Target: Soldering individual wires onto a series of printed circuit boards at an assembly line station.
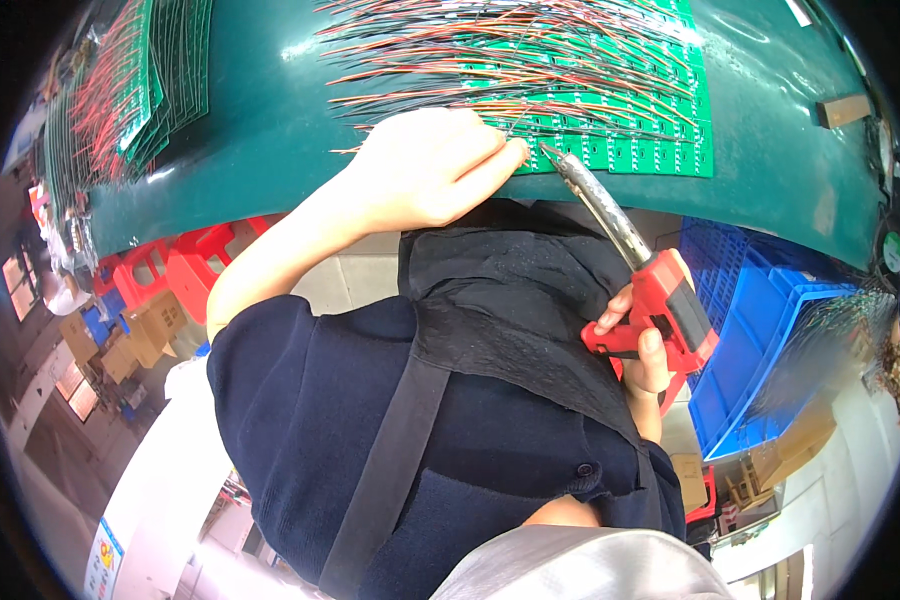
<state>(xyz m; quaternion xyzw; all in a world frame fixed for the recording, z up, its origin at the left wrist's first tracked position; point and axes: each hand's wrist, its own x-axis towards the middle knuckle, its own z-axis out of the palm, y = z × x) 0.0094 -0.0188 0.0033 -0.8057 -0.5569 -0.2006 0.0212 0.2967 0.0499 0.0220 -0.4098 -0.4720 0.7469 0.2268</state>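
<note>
Over the near edge of a green circuit-board panel (660,158), my left hand (420,165) is closed, thumb and forefinger pinched on what looks like a thin wire (515,124). Rows of red and black wires (490,75) lie across the panel, their loose ends pointing left. My right hand (647,362) wraps the handle of a red and black soldering gun (670,305). Its metal barrel slants up and left, and the pointed tip is near the board's front edge, just right of my left fingertips. Whether the tip touches the board, I cannot tell.
A stack of green boards with red wires (150,90) lies at the table's far left. On the green table (270,90) a small brown block (843,110) sits at right. Blue crates (760,340) stand below the right side, red stools (192,262) below the left.
</note>
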